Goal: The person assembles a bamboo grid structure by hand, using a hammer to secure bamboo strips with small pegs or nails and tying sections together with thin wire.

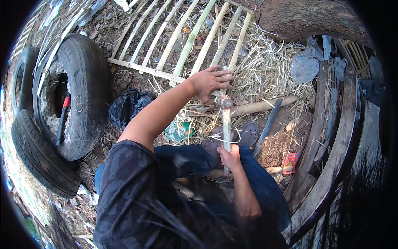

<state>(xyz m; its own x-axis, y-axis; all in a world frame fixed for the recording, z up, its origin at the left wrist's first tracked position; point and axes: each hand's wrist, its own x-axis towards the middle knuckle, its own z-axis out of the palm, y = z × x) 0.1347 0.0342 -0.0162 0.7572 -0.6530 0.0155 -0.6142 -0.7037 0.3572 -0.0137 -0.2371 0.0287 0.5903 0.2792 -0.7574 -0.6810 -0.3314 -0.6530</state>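
Left hand point(210, 84): fingers spread, palm down at the slatted bamboo frame's point(193, 41) near edge
Right hand point(230, 157): fingers clamped around the hammer's point(226, 124) handle
Hammer: head just beside left hand
Machete point(268, 126): right of hammer

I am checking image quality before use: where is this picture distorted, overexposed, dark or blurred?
Head view: planks at right bow along the rim; the left rim is washed out in places; lower right is dark; blurred streaks cross the shirt, while the hammer looks fairly sharp.
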